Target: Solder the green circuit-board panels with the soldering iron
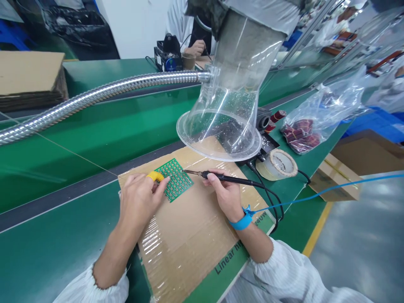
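Note:
My right hand [225,193], a blue wrist strap around its wrist, grips a soldering iron [232,178] by its dark handle. The iron's tip meets the right part of a green circuit board [174,180] dotted with rows of small solder points. At the board's left edge is my left hand [142,195], thumb and index finger closed together, a yellow finger cot [155,176] on the index finger. A thin solder wire [75,152] runs from the far left into this hand; its end between the fingers is too small to see. The board lies on tape-covered cardboard [195,235].
A clear fume hood [221,122] on a flexible metal hose [126,88] hangs just above the board. To the right are a tape roll [279,164], dark cables and a plastic bag of red wire bundles [303,130]. A co-worker's hand [196,48] shows across the bench.

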`<action>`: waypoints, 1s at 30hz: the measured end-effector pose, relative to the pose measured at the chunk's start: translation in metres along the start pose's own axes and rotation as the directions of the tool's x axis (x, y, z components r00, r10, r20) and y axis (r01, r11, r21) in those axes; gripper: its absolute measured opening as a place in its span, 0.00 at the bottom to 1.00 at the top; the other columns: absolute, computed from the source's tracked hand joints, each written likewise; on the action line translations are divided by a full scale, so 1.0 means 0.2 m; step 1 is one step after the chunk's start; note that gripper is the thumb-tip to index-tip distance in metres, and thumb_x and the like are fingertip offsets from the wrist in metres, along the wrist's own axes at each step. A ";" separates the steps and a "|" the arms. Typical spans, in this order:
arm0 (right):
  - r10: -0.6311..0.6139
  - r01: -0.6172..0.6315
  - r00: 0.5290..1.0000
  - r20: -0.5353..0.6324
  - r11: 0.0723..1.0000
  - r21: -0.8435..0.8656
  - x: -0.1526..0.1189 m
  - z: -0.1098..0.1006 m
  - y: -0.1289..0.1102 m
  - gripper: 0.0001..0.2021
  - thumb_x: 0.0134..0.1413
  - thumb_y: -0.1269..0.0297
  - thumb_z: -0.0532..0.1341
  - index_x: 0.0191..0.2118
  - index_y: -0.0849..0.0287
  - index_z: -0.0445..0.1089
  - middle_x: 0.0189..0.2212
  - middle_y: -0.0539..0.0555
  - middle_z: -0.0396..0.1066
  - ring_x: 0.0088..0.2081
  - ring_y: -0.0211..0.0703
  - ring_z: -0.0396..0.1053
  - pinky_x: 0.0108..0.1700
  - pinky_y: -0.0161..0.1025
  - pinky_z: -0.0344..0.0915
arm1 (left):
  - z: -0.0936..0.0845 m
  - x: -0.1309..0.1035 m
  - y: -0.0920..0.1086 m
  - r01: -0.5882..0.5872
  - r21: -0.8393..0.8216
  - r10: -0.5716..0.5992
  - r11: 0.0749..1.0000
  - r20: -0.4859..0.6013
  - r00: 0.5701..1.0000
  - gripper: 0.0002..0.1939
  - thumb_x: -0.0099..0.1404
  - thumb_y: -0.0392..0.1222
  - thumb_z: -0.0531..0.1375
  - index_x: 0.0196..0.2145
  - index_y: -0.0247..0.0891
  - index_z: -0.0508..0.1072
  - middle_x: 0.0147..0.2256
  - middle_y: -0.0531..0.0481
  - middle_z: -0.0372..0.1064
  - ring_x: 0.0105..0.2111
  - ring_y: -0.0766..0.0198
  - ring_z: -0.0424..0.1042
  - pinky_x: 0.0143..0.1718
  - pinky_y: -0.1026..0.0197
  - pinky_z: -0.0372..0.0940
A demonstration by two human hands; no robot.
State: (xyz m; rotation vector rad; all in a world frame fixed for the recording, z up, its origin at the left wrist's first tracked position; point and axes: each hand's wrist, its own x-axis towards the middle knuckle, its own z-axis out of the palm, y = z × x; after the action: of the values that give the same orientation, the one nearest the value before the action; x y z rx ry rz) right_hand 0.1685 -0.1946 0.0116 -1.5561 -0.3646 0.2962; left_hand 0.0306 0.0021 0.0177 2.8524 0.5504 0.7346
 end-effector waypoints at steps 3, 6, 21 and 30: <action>0.005 -0.005 1.000 -0.001 1.000 0.015 -0.01 -0.01 0.00 0.17 0.57 0.48 0.70 0.44 0.55 0.76 0.34 0.53 0.80 0.34 0.47 0.80 0.41 0.46 0.78 | -0.01 0.00 -0.01 0.031 -0.042 -0.031 0.999 -0.003 1.000 0.20 0.71 0.50 0.57 0.22 0.43 0.61 0.22 0.50 0.65 0.28 0.56 0.67 0.39 0.53 0.62; -0.008 0.008 1.000 0.027 1.000 0.005 -0.01 -0.01 0.01 0.15 0.58 0.50 0.70 0.45 0.54 0.76 0.38 0.54 0.80 0.36 0.47 0.80 0.43 0.45 0.77 | 0.00 -0.01 -0.02 -0.013 -0.040 0.013 0.999 -0.009 1.000 0.18 0.71 0.48 0.57 0.23 0.43 0.63 0.23 0.50 0.68 0.29 0.56 0.68 0.41 0.53 0.63; -0.059 0.072 0.994 0.095 0.988 -0.140 -0.01 -0.01 0.05 0.12 0.60 0.53 0.68 0.45 0.52 0.79 0.41 0.54 0.80 0.43 0.52 0.78 0.45 0.48 0.74 | -0.01 0.00 0.00 -0.152 -0.001 0.152 0.988 -0.038 0.988 0.18 0.72 0.43 0.58 0.23 0.41 0.63 0.23 0.52 0.66 0.26 0.60 0.67 0.38 0.56 0.61; -0.044 0.049 0.995 0.086 0.997 -0.055 -0.01 -0.01 0.04 0.13 0.60 0.52 0.69 0.46 0.52 0.78 0.41 0.54 0.80 0.39 0.49 0.78 0.45 0.46 0.75 | 0.00 0.01 0.01 -0.143 0.055 0.146 0.988 -0.049 0.988 0.20 0.73 0.45 0.57 0.23 0.42 0.63 0.22 0.51 0.65 0.26 0.59 0.67 0.36 0.56 0.60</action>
State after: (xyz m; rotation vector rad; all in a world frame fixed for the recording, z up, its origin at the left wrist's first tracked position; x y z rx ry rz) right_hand 0.1677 -0.1967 0.0028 -1.5923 -0.4788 0.3191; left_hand 0.0325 0.0008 0.0181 2.9528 0.3776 0.8330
